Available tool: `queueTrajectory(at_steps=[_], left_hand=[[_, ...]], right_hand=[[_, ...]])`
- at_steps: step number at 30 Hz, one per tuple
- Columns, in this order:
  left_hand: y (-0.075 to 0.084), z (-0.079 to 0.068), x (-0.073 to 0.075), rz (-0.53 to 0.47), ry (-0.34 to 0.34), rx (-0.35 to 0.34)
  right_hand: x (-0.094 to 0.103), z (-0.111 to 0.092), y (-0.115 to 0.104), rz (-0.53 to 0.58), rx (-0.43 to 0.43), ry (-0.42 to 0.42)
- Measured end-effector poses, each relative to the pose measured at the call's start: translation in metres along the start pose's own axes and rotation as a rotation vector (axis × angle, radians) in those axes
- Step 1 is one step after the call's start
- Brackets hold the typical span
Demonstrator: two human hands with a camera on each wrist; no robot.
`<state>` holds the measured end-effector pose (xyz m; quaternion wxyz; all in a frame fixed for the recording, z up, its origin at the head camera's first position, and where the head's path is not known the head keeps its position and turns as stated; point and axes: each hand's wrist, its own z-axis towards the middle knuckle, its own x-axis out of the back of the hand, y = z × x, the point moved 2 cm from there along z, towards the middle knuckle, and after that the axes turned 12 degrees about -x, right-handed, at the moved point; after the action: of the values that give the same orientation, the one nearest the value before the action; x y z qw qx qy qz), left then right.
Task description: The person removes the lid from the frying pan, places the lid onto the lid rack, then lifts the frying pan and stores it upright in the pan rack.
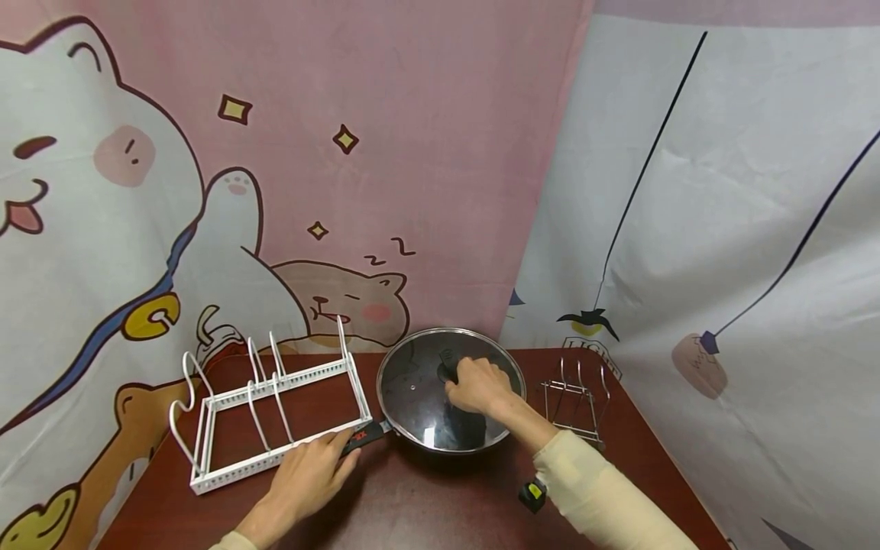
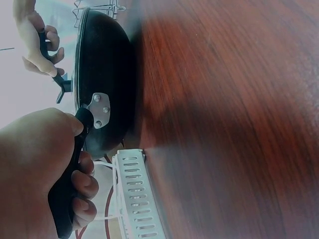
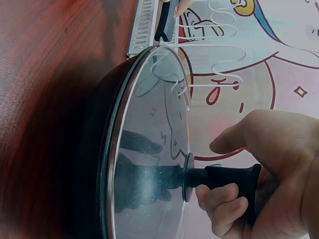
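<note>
A dark wok [image 2: 107, 64] stands on the table under a glass lid [image 1: 419, 405] with a metal rim. My left hand [image 1: 309, 470] grips the wok's black handle [image 2: 65, 199], its fingers curled round it, as the left wrist view shows. Over the lid, my right hand [image 1: 481, 386] holds the black lid knob [image 3: 232, 179] with its fingers curled about it. The lid sits on the wok's rim. Left of the wok is a white rack [image 1: 241, 470] with upright wire dividers, close to my left hand and the handle.
A small metal wire rack [image 1: 574, 409] stands right of the wok. Near my right sleeve lies a small black object with a yellow patch [image 1: 532, 495]. Behind the dark red table [image 1: 426, 512] hangs a printed cloth [image 1: 440, 153], with another along the right side.
</note>
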<state>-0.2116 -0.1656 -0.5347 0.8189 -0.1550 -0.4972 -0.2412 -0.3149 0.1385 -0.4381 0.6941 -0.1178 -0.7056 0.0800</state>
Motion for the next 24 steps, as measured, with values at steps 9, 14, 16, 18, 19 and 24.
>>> queueTrajectory(at_steps=[9,14,16,18,19,24], left_hand=[[0.0002,-0.0015,-0.0009,0.004,0.013,-0.005],[-0.0002,-0.0017,-0.0008,0.013,0.026,-0.014],[0.0001,-0.0015,-0.0004,0.011,0.029,-0.016],[0.0008,-0.0017,0.0003,0.01,0.034,-0.019],[0.001,-0.0017,0.0007,0.01,0.036,-0.02],[0.0006,-0.0016,0.0002,0.018,0.047,-0.027]], right_hand=[[-0.0018,0.0024,-0.0008,-0.001,-0.006,0.004],[-0.0021,0.0038,-0.001,0.004,-0.007,0.009],[-0.0019,0.0044,-0.001,0.006,-0.007,0.011],[-0.0018,0.005,-0.0007,0.005,-0.006,0.014],[-0.002,0.0054,-0.0007,0.007,-0.005,0.014],[-0.0025,0.0069,-0.0006,0.015,-0.003,0.015]])
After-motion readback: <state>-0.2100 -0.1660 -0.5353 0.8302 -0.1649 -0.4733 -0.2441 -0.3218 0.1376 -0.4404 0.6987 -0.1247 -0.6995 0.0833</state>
